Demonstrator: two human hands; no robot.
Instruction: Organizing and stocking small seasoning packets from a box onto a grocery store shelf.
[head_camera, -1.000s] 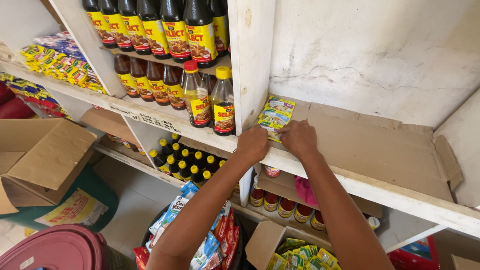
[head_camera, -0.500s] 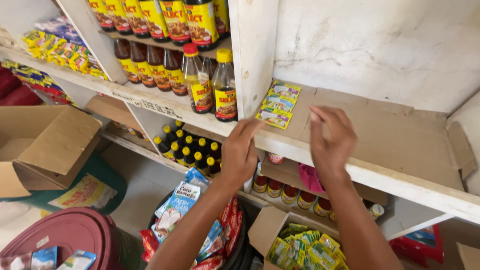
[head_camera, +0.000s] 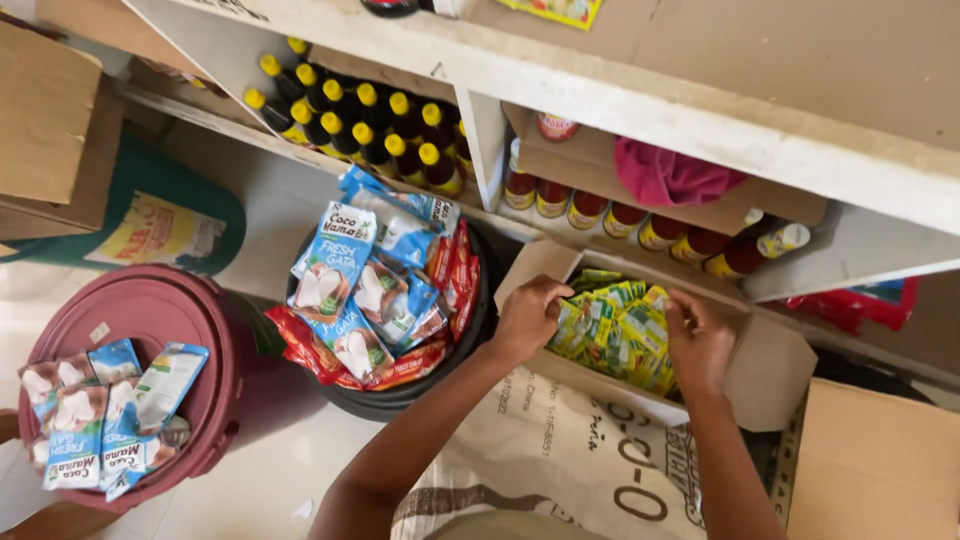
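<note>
Your left hand (head_camera: 527, 318) and right hand (head_camera: 697, 340) both grasp green-and-yellow foil sachets (head_camera: 618, 325) that lie inside the open brown cardboard box (head_camera: 760, 375) on the floor, below the white wooden shelf (head_camera: 700, 120).

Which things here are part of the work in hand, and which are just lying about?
In hand:
left hand
right hand
green-yellow sachets
open carton

Lying about:
blue-white pouches
maroon bin lid
yellow-capped bottles
pink cloth
</note>
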